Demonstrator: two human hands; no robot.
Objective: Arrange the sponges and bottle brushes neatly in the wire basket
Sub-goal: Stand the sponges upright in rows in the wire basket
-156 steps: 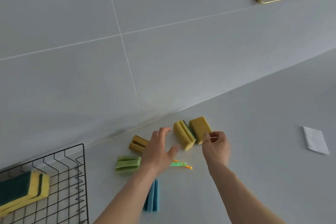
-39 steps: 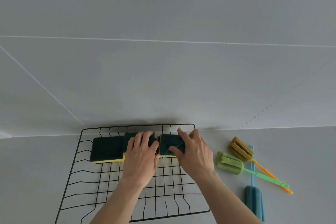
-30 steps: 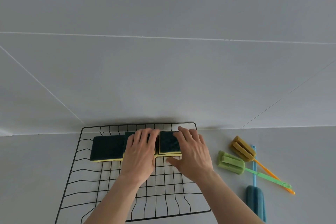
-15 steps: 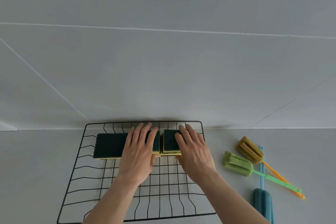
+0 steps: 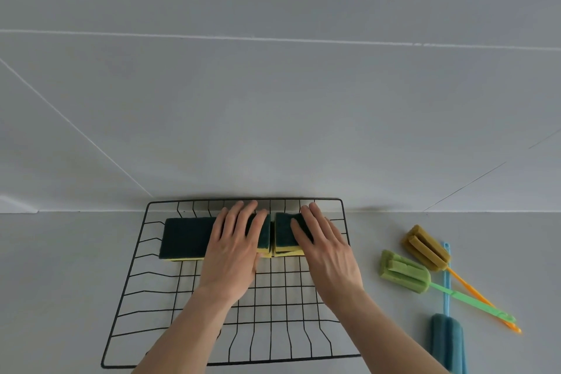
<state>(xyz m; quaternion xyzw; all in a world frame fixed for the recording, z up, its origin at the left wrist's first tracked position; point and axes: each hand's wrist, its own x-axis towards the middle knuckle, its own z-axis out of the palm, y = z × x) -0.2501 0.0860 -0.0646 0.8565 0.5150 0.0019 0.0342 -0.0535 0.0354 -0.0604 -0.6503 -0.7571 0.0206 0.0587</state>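
Observation:
A black wire basket [image 5: 127,288] stands against the wall. Along its far side lie green-topped yellow sponges in a row: a left stack [image 5: 185,237], a middle one [image 5: 263,235] and a right stack [image 5: 283,232]. My left hand [image 5: 232,252] lies flat on the middle sponge, fingers spread. My right hand [image 5: 326,252] presses flat on the right stack. To the right of the basket, on the counter, lie three bottle brushes: green [image 5: 403,272], brown with an orange handle [image 5: 425,247], and blue [image 5: 447,340].
The grey tiled wall [image 5: 273,115] rises right behind the basket. The near half of the basket floor [image 5: 273,313] holds nothing. The brush handles cross each other at the right [image 5: 446,288].
Both hands carried sponges from the counter into the basket. Over the last second they flattened onto the sponges and pushed them back toward the wall, squaring the row.

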